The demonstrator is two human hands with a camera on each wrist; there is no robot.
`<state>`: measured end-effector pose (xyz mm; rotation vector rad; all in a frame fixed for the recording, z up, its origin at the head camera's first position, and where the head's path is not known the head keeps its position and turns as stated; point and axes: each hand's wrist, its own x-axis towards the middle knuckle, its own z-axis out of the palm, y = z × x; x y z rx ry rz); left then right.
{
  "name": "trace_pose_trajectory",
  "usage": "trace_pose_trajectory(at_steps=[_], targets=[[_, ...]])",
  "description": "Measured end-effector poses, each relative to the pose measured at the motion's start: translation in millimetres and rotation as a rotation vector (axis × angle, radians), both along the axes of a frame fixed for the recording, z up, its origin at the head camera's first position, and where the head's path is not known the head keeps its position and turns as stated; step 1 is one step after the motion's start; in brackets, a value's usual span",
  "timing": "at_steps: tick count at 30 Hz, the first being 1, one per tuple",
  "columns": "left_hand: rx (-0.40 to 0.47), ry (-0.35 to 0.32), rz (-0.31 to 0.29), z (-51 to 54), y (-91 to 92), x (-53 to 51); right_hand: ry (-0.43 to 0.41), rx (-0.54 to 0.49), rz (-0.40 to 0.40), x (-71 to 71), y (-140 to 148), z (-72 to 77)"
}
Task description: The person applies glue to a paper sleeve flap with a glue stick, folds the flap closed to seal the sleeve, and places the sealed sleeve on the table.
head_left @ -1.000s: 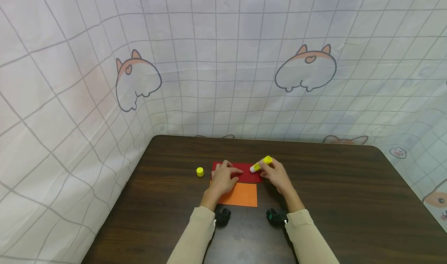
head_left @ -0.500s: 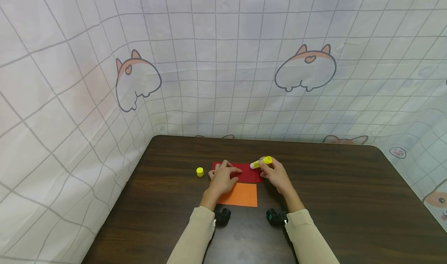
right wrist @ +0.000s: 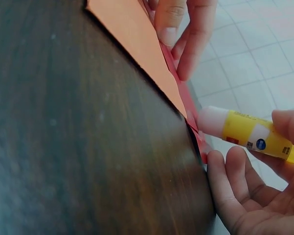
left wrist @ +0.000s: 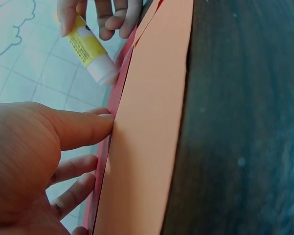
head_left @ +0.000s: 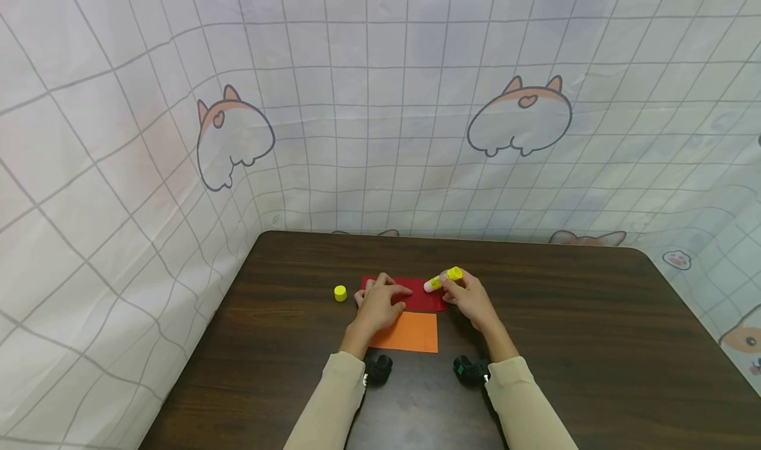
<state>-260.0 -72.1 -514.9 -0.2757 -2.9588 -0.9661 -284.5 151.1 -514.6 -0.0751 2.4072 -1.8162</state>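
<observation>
A yellow glue stick [head_left: 442, 280] with a white end slants over the red paper [head_left: 423, 299]; my right hand [head_left: 472, 299] pinches it between thumb and fingers. In the right wrist view the white end of the glue stick [right wrist: 244, 129] meets the red paper near its right end. My left hand [head_left: 380, 306] rests on the left part of the red paper, its fingers spread and pressing down. Nearer me lies an orange sheet [head_left: 413, 333], along the red paper's front edge, its left part hidden by the left hand and wrist.
A yellow cap [head_left: 340, 293] stands on the dark wooden table [head_left: 594, 344], left of the red paper. Behind the table hangs a white grid-patterned cloth [head_left: 380, 106] with cartoon animals. Black wrist cameras sit under both wrists.
The glue stick's white end has shifted slightly over the red paper, up and then back down, in the right hand. The left hand and both papers stay in place.
</observation>
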Motion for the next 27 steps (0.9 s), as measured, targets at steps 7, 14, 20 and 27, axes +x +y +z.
trace_pose_trajectory(at_steps=[7, 14, 20, 27], targets=[[0.004, -0.003, 0.003, 0.0, 0.2, -0.1, -0.009, 0.004, 0.001, 1.9, -0.4, 2.1], [0.002, -0.006, 0.006, -0.7, 0.1, -1.0, -0.017, 0.018, -0.008, -0.2, -0.9, 1.4], [0.014, -0.006, -0.005, -0.5, -0.4, -0.5, -0.02, 0.01, 0.036, 4.4, -0.3, 9.2], [0.018, -0.005, -0.004, -0.5, -0.5, -0.4, -0.014, 0.03, 0.037, 2.6, 0.5, 4.1]])
